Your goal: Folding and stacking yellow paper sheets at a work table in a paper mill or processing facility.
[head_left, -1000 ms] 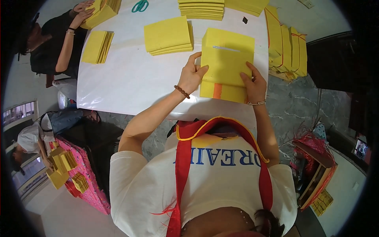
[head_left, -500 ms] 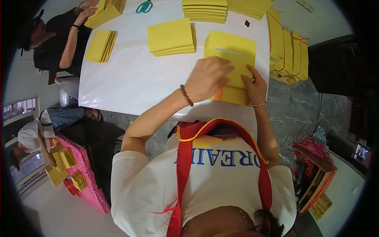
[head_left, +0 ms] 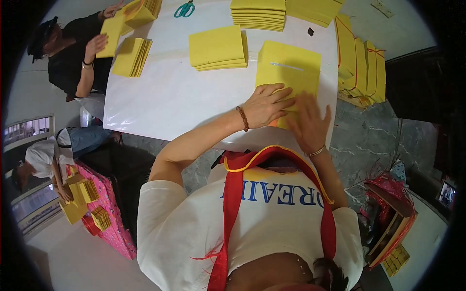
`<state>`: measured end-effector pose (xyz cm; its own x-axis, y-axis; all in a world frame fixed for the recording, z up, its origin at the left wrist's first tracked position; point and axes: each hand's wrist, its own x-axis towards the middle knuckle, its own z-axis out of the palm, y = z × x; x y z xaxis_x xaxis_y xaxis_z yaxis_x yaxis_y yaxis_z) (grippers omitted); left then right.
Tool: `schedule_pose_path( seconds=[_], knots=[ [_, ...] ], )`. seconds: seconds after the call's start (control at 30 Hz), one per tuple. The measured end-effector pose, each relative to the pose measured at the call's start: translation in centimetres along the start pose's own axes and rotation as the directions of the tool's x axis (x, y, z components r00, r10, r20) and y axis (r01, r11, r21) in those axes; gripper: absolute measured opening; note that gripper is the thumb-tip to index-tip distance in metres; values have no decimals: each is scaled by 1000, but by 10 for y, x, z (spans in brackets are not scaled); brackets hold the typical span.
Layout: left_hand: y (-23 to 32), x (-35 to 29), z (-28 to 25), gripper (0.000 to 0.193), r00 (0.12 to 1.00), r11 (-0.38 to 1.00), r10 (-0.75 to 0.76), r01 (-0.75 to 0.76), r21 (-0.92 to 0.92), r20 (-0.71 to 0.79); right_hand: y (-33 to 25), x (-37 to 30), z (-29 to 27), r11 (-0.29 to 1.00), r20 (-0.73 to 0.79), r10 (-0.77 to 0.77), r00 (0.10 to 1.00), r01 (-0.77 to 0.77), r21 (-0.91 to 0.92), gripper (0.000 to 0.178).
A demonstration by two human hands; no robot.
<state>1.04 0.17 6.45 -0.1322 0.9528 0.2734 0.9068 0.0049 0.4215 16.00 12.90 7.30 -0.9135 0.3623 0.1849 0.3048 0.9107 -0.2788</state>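
Note:
A yellow paper stack with a pale strip across it lies near the table's right front corner. My left hand rests on its near part, fingers spread and flat, a brown bead bracelet at the wrist. Close beside it, over the stack's near right part, is my right hand. Its fingers are stretched out and blurred by motion, with the thumb apart. A bit of orange shows at the near edge, mostly covered by my hands.
The white table bears another yellow stack, taller piles at the back, teal-handled scissors and a small dark scrap. Red-tied yellow bundles stand off its right edge. A co-worker handles yellow paper at the left.
My right hand has left the stack's right edge and come in nearer, beside my left hand. My left hand has flattened onto the paper. The co-worker has drawn a yellow piece away from a pile.

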Motion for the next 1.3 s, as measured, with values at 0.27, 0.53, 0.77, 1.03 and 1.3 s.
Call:
schedule_pose_path(
  seconds=[0.27, 0.53, 0.77, 1.03, 1.3],
  knots=[
    [0, 5, -9, 37, 997, 1000, -14, 15, 22, -80, -1, -7, 11, 995, 150, -88, 985, 95, -39, 66],
    [10, 12, -3, 41, 971, 872, 165, -225, 435, 172, 3, -10, 9, 999, 217, -44, 975, 41, 18, 64],
    [6, 19, 9, 44, 986, 821, 167, -136, 554, -6, 17, -2, 4, 375, 167, 99, 981, -192, 907, 67],
    [-27, 2, -71, 43, 857, 918, 208, -5, 396, -471, 22, -4, 0, 778, -165, 94, 982, 31, 627, 77],
    [-131, -43, -96, 43, 860, 702, -51, 393, 594, -508, 22, -3, 4, 677, -81, 241, 967, -108, 728, 65]
  ],
)
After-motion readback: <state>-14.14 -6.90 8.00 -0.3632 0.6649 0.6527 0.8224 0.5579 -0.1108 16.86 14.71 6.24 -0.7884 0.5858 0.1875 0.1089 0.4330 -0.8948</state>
